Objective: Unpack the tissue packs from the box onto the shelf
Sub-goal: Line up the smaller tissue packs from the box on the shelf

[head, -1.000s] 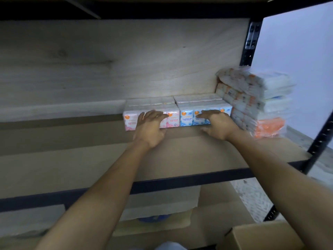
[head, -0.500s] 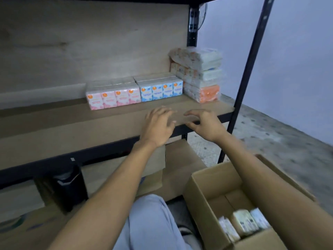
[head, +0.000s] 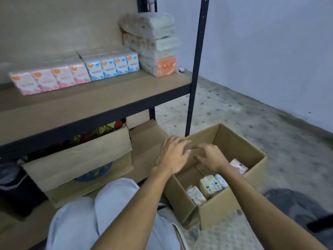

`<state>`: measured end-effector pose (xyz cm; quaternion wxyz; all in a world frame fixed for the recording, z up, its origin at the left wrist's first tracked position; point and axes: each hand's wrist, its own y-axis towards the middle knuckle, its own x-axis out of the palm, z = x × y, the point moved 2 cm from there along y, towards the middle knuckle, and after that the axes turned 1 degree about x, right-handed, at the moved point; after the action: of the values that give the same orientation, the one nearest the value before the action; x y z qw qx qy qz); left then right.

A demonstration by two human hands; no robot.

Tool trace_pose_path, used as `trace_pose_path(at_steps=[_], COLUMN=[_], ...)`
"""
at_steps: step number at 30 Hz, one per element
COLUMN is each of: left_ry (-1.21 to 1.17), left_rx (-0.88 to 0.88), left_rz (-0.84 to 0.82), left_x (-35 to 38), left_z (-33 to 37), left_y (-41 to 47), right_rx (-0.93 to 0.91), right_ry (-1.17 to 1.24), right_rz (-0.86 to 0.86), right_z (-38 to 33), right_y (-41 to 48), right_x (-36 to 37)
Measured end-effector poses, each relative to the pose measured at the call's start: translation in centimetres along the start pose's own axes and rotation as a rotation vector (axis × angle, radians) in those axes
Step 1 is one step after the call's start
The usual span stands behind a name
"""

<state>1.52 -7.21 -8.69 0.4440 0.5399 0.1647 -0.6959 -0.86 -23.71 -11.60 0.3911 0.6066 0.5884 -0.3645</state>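
An open cardboard box sits on the floor at lower right, with several tissue packs standing in its near end and one pink pack at its right wall. My left hand hovers over the box's left rim, fingers relaxed and empty. My right hand hangs above the box interior, fingers loosely bent, holding nothing. On the shelf board stand a pink tissue bundle and a blue tissue bundle, side by side against the back.
A stack of wrapped tissue bundles fills the shelf's right end beside the black upright post. Under the shelf stands a paper-covered carton with colourful contents. My knees in light trousers are at bottom centre.
Both hands left the pink and blue bundles on the shelf, drew back and dropped down to the box. The view swung down and right, bringing the box into sight.
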Motion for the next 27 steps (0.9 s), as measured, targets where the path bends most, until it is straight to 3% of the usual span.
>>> trace_pose_path(at_steps=[10, 17, 22, 27], left_ry=[-0.071, 0.13, 0.111, 0.097], left_rx=[-0.235, -0.313, -0.415, -0.494], left_rz=[-0.417, -0.863, -1.133, -1.226], left_x=[10.4, 13.5, 16.0, 18.0], left_z=[-0.6, -0.4, -0.3, -0.2], left_y=[-0.8, 0.7, 0.7, 0.1], right_rx=[0.164, 0.303, 0.38, 0.382], right_ry=[-0.026, -0.015, -0.062, -0.095], right_rz=[-0.28, -0.504, -0.661, -0.715], right_z=[7.0, 10.7, 12.4, 13.4], right_y=[0.3, 1.4, 1.5, 2.3], right_x=[6.6, 10.7, 13.1, 14.6])
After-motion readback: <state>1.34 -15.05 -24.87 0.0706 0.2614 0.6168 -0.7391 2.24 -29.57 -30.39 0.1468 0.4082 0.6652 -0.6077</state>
